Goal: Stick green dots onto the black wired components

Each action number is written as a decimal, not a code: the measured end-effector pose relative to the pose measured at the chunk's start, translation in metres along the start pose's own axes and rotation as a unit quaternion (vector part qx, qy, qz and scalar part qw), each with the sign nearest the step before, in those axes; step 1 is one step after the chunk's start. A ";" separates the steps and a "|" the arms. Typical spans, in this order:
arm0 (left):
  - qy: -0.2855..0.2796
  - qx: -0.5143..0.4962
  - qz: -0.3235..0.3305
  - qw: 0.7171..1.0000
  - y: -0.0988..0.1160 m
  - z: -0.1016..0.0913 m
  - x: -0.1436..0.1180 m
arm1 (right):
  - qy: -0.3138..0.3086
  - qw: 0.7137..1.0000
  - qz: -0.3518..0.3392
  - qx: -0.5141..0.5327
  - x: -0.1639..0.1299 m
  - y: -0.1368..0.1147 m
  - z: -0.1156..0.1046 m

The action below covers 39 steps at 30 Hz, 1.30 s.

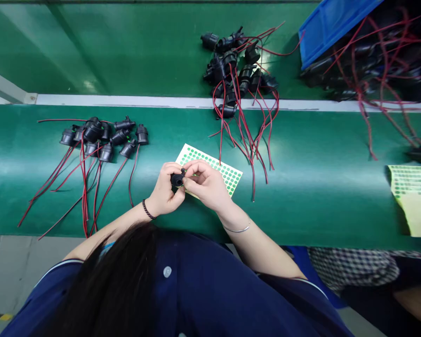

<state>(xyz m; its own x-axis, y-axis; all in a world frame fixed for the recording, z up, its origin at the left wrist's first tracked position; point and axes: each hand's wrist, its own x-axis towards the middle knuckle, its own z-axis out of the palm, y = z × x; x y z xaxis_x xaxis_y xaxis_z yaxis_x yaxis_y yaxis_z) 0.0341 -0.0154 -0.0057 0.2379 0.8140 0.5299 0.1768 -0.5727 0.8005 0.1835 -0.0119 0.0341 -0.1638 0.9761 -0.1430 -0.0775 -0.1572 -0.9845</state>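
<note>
Dot going on socket.
Your left hand (166, 189) grips the socket (177, 179); right hand (203, 182) pinches at it—press flat, over the sheet (228, 175).

Between the hands sat a matt black plastic connector (177, 179). Under them lay a smooth paper sheet (228, 175) of green stickers. The worktop (301, 196) beneath was smooth green with a soft sheen. Glossy red-and-black plastic-coated wires (84, 187) lay to the left.
</note>
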 end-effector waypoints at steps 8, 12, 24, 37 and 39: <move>0.016 -0.007 -0.006 1.000 -0.001 0.002 -0.003 | -0.010 0.999 -0.018 0.050 -0.003 0.005 0.003; 0.017 -0.010 -0.007 1.000 -0.001 0.002 -0.003 | -0.014 0.998 -0.008 0.065 -0.002 0.005 0.002; 0.028 0.004 0.006 1.000 -0.001 0.003 -0.004 | 0.001 0.995 0.003 0.096 -0.002 0.007 0.005; 0.038 0.040 0.041 0.998 0.000 0.003 -0.002 | 0.006 0.995 0.013 0.100 -0.002 0.006 0.007; 0.039 0.034 0.031 0.998 0.000 0.003 -0.002 | 0.002 0.995 0.012 0.097 -0.002 0.007 0.007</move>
<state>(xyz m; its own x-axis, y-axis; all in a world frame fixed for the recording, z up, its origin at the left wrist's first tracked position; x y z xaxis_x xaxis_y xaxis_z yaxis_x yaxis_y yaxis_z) 0.0368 -0.0175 -0.0075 0.1750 0.7799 0.6009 0.2281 -0.6258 0.7459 0.1768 -0.0161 0.0283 -0.1647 0.9720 -0.1676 -0.2622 -0.2070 -0.9426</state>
